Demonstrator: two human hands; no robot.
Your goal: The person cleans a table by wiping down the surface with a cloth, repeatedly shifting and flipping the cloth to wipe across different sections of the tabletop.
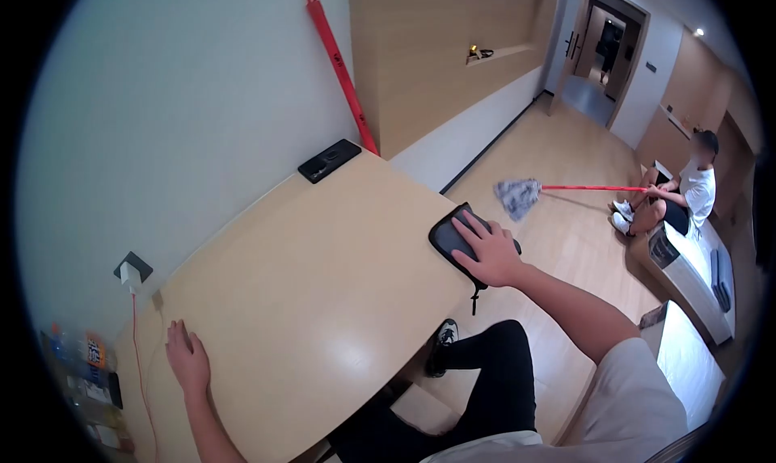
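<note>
My right hand point(488, 253) lies with its fingers spread on top of a black zippered pouch point(449, 233). The pouch sits at the right edge of the light wooden table point(323, 277), and its zipper pull hangs down beside my wrist. Part of the pouch is covered by my palm. On the left side of the table my left hand point(187, 359) rests with its fingers stretched out, holding nothing. A black phone point(330, 161) lies at the far edge, against the wall.
A red pole point(341, 71) leans in the wall corner. A white charger point(129, 275) with a red cable is plugged in at left, near several bottles point(89, 354). To the right, a seated person point(695, 184) holds a mop point(517, 196) with a red handle.
</note>
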